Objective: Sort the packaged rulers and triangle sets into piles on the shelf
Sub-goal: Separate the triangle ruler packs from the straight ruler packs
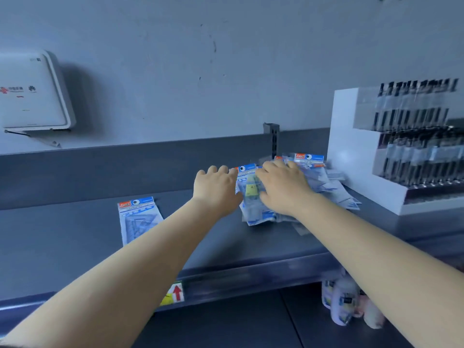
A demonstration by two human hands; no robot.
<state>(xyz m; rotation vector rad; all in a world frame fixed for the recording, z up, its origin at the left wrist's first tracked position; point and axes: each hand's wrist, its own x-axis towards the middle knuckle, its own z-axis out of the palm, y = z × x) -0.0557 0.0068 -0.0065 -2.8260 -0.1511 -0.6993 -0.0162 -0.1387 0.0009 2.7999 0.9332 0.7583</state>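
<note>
shelf (75, 237): dark grey metal, flat top with a raised back panel and a slotted upright post (273, 139) at the rear.

single packet (140, 219): one clear plastic sleeve lying flat on the left part of the shelf, well apart from the rest. header card is red at the left and blue at the right with a round mark between; a pale triangle shape shows through the plastic below it.

heap of packets (296, 189): loose, overlapping pile of the same red-and-blue headed sleeves on the right part of the shelf, just beside the white display stand. front packet (251, 192) carries a small yellow-green label; contents are blurred and the count cannot be told.

left hand (216, 188): palm down at the left edge of the heap, fingers bent over the front packet's upper edge; whether it grips the packet cannot be told.

right hand (282, 187): palm down on top of the heap, fingers spread and fairly straight, pressing on the packets.

white display stand (351, 151): stepped, at the right end of the shelf, holding rows of dark upright items, blurred.

white wall box (32, 94): mounted on the grey wall, upper left.

price tag (174, 293): on the shelf's front lip, yellow with a red arrow.

bottles (346, 305): pale, on the level below, lower right.
</note>
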